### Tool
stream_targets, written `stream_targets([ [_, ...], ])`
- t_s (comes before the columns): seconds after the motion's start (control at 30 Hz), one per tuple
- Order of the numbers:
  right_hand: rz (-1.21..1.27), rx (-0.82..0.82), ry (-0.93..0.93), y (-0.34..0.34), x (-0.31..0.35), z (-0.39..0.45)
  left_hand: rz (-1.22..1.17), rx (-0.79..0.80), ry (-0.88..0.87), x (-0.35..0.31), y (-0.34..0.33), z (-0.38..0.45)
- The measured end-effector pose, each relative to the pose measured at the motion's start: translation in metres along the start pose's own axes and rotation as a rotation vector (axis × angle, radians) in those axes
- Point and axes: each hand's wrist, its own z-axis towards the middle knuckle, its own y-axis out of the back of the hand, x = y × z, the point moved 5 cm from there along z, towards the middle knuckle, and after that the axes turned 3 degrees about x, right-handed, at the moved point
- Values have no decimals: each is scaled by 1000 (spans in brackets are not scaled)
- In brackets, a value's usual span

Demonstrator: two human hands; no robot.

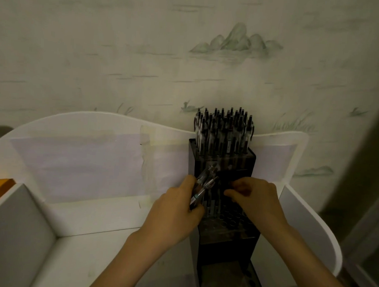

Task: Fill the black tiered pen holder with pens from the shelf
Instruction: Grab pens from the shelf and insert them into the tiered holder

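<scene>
The black tiered pen holder stands right of centre in the frame, inside a white shelf, with its back tier packed with upright pens. The left hand grips a loose bundle of pens just left of the holder's middle tier. The right hand, fingers curled, hovers over that tier; whether it pinches a pen cannot be told.
</scene>
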Motion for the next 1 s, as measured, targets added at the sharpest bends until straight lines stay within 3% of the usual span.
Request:
stream_targets([
  [0.2, 154, -50, 46, 17, 21, -21, 9, 2, -3, -5, -3, -2],
  [0.3, 418, 114, 70, 15, 43, -36, 15, 4, -4, -8, -6, -2],
  [0.4, 487, 220, 50, 5, 57, -46, 37, 14, -11, -14, -12, -2],
  [0.6, 610, 121, -49, 12, 51, -44, 70, 15, -13, -16, -14, -2],
  [0.73, 775, -60, -121, 42, 43, -30, 67, 24, 17, -8, -11, -4],
  [0.83, 717, -180, -70, 66, 38, -19, 65, 4, 27, -6, -7, -4],
  [1.0, 235, -224, 104, 74, 35, -12, 45, -27, 20, -7, -2, 0],
])
